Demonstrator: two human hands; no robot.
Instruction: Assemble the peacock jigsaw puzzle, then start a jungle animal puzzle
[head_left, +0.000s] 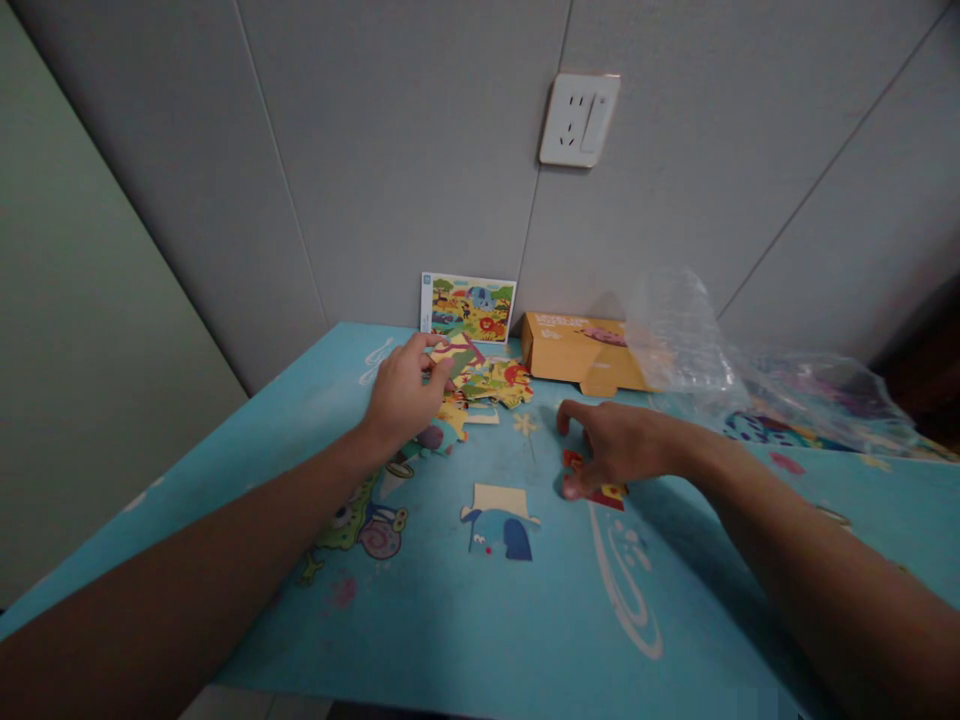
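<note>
Between its thumb and fingers, my left hand [409,390] grips a green, yellow and dark-red jigsaw puzzle piece [463,352]. Behind and below that hand lies a heap of colourful puzzle pieces [499,380], partly hidden by it. Over on the right, my right hand [615,440] hovers with thumb and forefinger apart above a red and yellow puzzle piece [609,497], which it partly covers. Whether the thumb touches that piece I cannot tell. A puzzle piece with a blue elephant face [499,530] lies alone on the table, nearer to me.
A picture card [472,305] leans against the wall. Beside it stands an orange box [581,350], with crumpled clear plastic packaging [697,340] to its right. The light-blue table cover [420,640] has printed cartoon figures. A socket plate [580,120] is on the wall.
</note>
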